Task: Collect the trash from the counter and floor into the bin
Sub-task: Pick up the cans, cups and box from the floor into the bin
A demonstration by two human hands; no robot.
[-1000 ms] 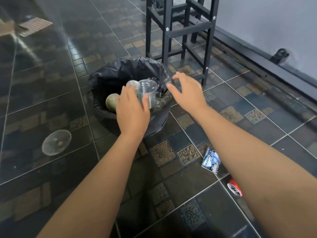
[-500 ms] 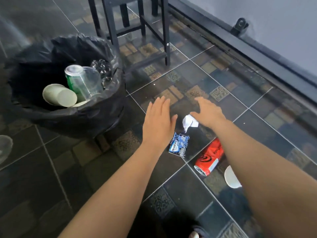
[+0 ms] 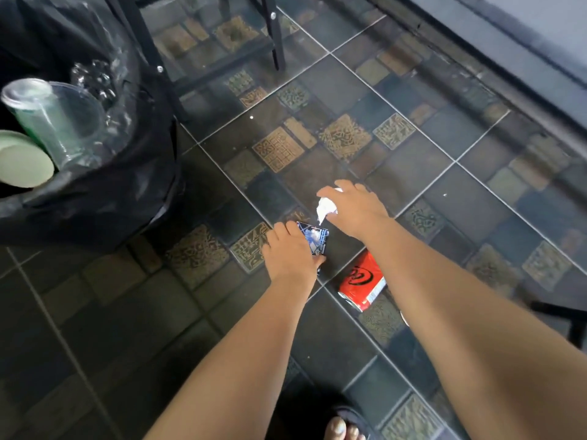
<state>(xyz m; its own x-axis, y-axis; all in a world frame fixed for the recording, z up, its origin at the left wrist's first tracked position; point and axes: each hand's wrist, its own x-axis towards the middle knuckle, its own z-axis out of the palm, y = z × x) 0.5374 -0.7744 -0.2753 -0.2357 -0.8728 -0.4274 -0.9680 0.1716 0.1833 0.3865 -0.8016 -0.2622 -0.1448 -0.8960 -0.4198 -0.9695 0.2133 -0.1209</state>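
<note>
My L hand (image 3: 290, 254) pinches the blue wrapper (image 3: 314, 239), long axis pointing away from me. R hand (image 3: 355, 208) grips crumpled white paper (image 3: 326, 207). Red can (image 3: 362, 281) lies w/ its end toward me.

We've got open tile ahead of both hands. Bin (image 3: 95, 198) sits up-left of the left hand (image 3: 290, 254), bare floor between. Red can (image 3: 360, 281) lies just beside the right wrist, toward us. Black stool legs (image 3: 273, 36) stand well ahead, next to the bin's far side.
</note>
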